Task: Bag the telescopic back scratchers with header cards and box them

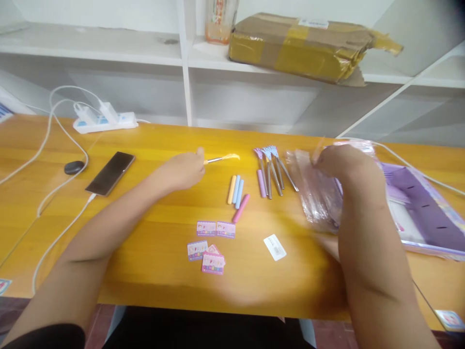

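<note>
Yellow tool [214, 160] pinched in my left hand [186, 170]; a bunch of tools [269, 152] lies out. My right hand [348, 164] is at plastic bags [313, 196]; its grip and what's left, I can't tell.

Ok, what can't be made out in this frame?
All in the head view:
Right hand: fingertips blurred, so its grip on the plastic bags is unclear.
Purple box: left part behind the right forearm.
Clear container: top cut off by upper edge.
White card: print too small.
</note>
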A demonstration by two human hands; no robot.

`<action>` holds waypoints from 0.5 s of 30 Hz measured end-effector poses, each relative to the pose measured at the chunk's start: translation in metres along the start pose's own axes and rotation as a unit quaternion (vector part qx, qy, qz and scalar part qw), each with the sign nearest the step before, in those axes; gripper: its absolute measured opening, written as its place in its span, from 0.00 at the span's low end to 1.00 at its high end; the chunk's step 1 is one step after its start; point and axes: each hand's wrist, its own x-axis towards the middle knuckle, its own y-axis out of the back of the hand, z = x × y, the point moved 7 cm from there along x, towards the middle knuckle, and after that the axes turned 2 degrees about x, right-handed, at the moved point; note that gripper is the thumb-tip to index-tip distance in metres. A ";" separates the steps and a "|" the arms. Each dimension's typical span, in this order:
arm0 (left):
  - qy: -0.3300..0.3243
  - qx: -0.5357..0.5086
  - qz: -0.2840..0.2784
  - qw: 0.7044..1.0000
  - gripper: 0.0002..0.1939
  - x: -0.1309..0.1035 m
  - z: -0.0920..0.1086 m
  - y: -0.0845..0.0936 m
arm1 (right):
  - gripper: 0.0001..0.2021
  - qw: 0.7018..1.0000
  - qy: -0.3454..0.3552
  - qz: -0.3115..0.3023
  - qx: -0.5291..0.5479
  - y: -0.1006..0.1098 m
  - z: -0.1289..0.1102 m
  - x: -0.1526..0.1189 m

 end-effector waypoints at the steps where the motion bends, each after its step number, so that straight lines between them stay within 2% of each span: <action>1: -0.002 -0.020 0.002 1.000 0.22 0.000 0.000 0.000 | 0.16 1.000 -0.016 -0.013 -0.020 0.008 -0.004 -0.005; 2: -0.012 -0.042 0.008 0.999 0.24 0.001 0.000 -0.001 | 0.16 0.999 -0.029 -0.018 -0.030 0.017 -0.010 -0.011; 4: -0.064 -0.094 0.029 0.993 0.25 0.004 0.006 0.001 | 0.19 1.000 -0.017 0.018 0.003 0.043 -0.031 -0.024; 7: -0.182 -0.179 0.059 0.965 0.19 0.003 0.025 0.004 | 0.19 0.983 0.031 0.099 0.149 0.080 -0.070 -0.047; 9: -0.247 -0.236 0.049 0.939 0.15 0.000 0.040 0.001 | 0.20 0.954 0.063 0.123 0.266 0.092 -0.094 -0.064; 12: -0.300 -0.326 0.015 0.897 0.18 -0.007 0.062 -0.007 | 0.22 0.891 0.129 0.071 0.429 0.092 -0.129 -0.085; 15: -0.314 -0.408 -0.001 0.857 0.25 -0.013 0.075 -0.011 | 0.22 0.843 0.233 -0.019 0.485 0.085 -0.162 -0.099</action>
